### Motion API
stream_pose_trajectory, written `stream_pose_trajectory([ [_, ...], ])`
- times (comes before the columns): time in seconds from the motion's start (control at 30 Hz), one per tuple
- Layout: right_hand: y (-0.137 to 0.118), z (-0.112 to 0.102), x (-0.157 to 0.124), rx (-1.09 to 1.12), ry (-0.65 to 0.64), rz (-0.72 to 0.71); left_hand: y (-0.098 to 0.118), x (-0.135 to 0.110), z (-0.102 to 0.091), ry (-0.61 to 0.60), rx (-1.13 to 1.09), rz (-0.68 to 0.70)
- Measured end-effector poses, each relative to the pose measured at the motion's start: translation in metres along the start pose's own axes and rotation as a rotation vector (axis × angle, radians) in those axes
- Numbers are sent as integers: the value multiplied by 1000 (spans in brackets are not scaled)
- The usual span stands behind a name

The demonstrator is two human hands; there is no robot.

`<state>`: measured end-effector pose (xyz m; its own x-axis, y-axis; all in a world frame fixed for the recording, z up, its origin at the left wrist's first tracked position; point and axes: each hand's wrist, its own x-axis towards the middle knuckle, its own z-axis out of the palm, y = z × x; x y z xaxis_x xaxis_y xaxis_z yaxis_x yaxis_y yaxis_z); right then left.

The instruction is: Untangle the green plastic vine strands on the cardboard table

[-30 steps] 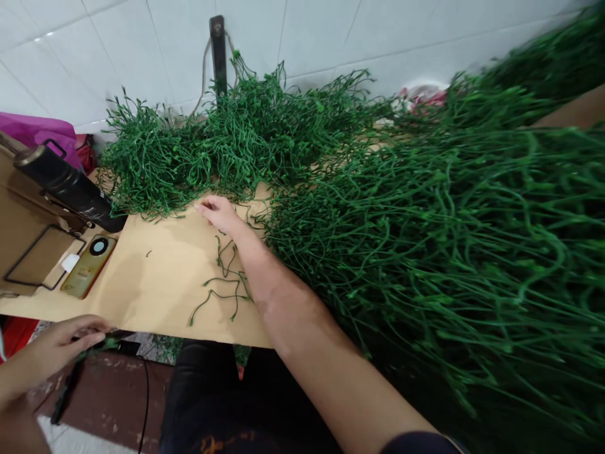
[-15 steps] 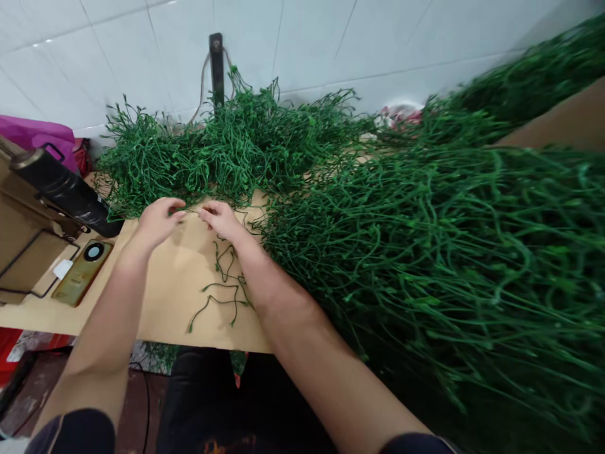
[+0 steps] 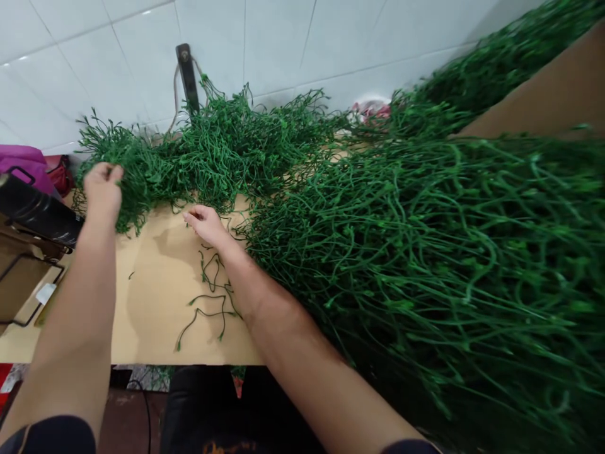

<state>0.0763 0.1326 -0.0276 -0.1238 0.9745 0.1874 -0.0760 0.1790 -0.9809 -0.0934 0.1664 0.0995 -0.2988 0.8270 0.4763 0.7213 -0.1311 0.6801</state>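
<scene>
A tangled pile of green plastic stems [image 3: 208, 151] lies along the back of a tan cardboard-covered table [image 3: 151, 302]. My left hand [image 3: 101, 189] reaches into the left end of that pile, its fingers curled round a tuft of stems. My right hand [image 3: 204, 222] rests on the cardboard at the pile's front edge, fingers pinched together on a thin green stem. A few loose stems [image 3: 210, 296] lie on the cardboard beside my right forearm. A much larger heap of long green stems [image 3: 425, 252] fills the right half of the view.
A black cylindrical tool [image 3: 35, 208] lies at the left edge over a brown box with a black wire frame [image 3: 23, 284]. A purple bag [image 3: 26, 161] sits behind it. A black bracket [image 3: 186, 75] is fixed to the white tiled wall. Brown cardboard [image 3: 543, 94] shows at the upper right.
My left hand rose from below the table edge to beside the right hand, then moved left and back into the stem pile. The right hand has barely shifted. The view has drifted right.
</scene>
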Motion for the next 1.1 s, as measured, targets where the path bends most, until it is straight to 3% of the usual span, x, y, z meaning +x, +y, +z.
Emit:
stream_pose_trajectory([
  [0.1,-3,0,-1,21,23,22,16,22,-24,124,-239,-23],
  [0.23,1,-1,0,30,37,-18,33,31,-37,183,-287,93],
  [0.53,-10,1,-6,151,-3,-28,72,27,-45,163,-463,255],
  [0.6,-13,2,-7,194,-49,-30,73,11,-37,50,-470,276],
  [0.73,-12,3,-7,246,-154,6,56,-44,-5,-497,-258,187],
  [0.8,-9,4,-6,273,-186,17,42,-66,8,-631,-164,166],
  [0.87,-4,4,-4,317,-184,51,28,-77,11,-630,-126,186],
  [0.97,0,3,-1,422,-134,71,7,-75,-3,-486,-87,260],
  [1.1,-5,-1,-1,579,-114,65,-21,-71,-24,-330,296,338],
])
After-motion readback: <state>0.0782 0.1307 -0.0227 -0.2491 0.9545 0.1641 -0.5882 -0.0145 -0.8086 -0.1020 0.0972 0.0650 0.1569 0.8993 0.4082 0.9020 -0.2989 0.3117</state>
